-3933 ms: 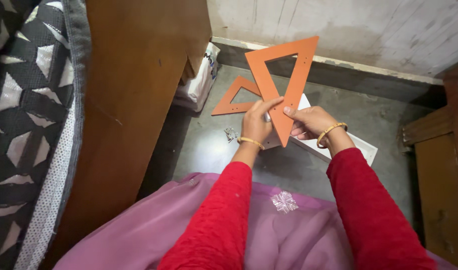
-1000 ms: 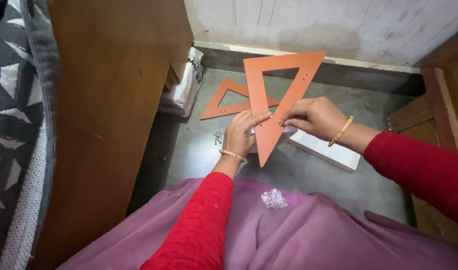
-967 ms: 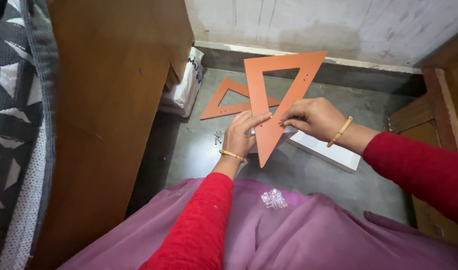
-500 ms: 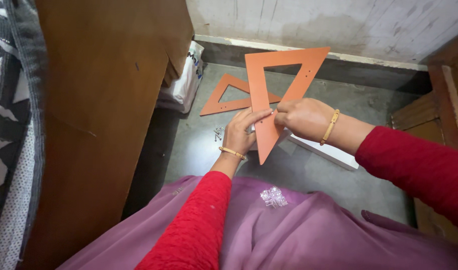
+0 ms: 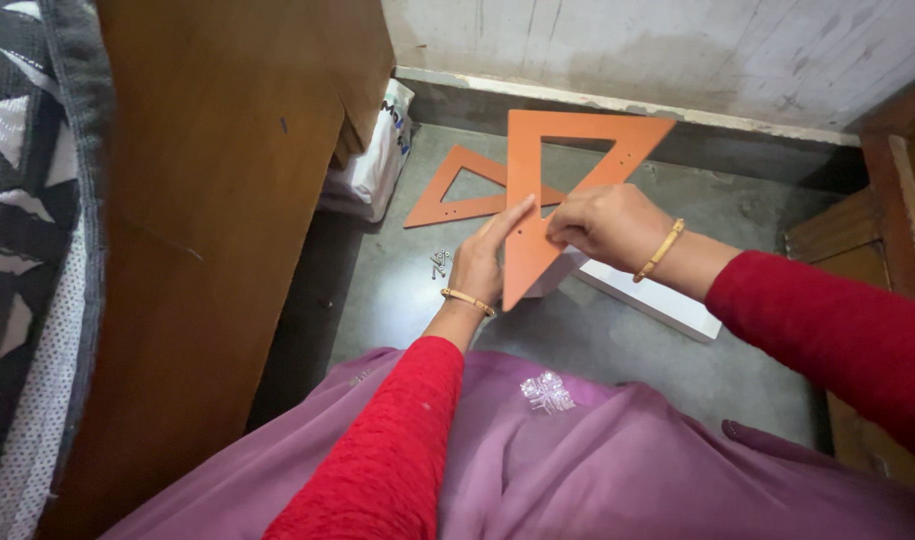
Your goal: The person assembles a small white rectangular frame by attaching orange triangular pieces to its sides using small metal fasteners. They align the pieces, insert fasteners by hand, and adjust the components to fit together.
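I hold a large orange triangular frame upright above the grey floor. My left hand grips its lower left edge, fingers stretched along the panel near the bottom tip. On the right edge, at mid height, my right hand is closed on it. A second orange triangle lies flat on the floor behind it. A white flat board lies on the floor under my right wrist. Both arms wear red sleeves and a gold bangle.
A tall brown wooden panel stands at the left, with patterned black and white fabric beside it. A white plastic bag rests against the panel. Small metal screws lie on the floor. Wooden pieces stand at right.
The held triangle has shifted slightly with the camera view; my right hand has moved a little inward along its edge. My left hand keeps its grip.
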